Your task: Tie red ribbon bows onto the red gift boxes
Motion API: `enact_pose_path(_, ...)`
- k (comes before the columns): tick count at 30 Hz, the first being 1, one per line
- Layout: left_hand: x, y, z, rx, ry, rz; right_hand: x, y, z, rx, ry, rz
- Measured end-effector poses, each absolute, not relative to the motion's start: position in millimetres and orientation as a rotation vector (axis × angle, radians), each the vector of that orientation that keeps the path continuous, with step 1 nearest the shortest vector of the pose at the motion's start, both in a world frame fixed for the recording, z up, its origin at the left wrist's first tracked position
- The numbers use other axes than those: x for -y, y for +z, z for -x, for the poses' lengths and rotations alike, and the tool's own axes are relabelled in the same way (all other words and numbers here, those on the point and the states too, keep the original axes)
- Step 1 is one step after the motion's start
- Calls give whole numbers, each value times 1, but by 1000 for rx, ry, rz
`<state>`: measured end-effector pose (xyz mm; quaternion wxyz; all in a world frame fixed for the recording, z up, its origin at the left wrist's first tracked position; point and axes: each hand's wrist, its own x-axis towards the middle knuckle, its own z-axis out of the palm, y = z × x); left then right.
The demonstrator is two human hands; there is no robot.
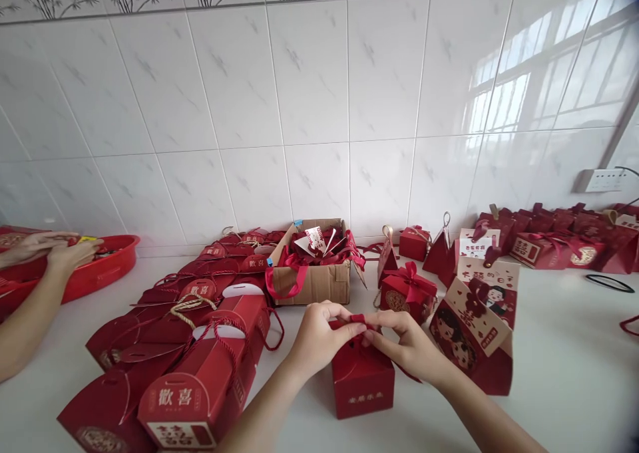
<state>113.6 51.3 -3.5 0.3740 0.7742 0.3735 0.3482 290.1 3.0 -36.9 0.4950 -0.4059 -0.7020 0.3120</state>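
Observation:
A small red gift box (pixel 363 388) with pale lettering on its front stands upright on the white surface before me. My left hand (pixel 323 336) and my right hand (pixel 403 340) meet over its top, each closed in a pinch on the red ribbon (pixel 358 320) there. Fingers partly hide the ribbon, so its knot or loop is unclear. Just behind my right hand sits another red box with a tied bow (pixel 410 281). To the right, a box printed with cartoon figures (pixel 472 333) leans beside several handled boxes.
Rows of red boxes with cord handles (pixel 182 400) fill the left side. A cardboard box (pixel 319 287) of ribbons and cards stands at the back. Far left, another person's hands (pixel 70 250) work over a red basin (pixel 120 260). A black loop (pixel 610 283) lies right.

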Motion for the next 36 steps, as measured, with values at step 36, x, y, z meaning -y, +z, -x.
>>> enact_pose_path(36, -42, -23, -118, -839, 1263, -2061, -2, -30, -292, 1348, 1166, 1053)
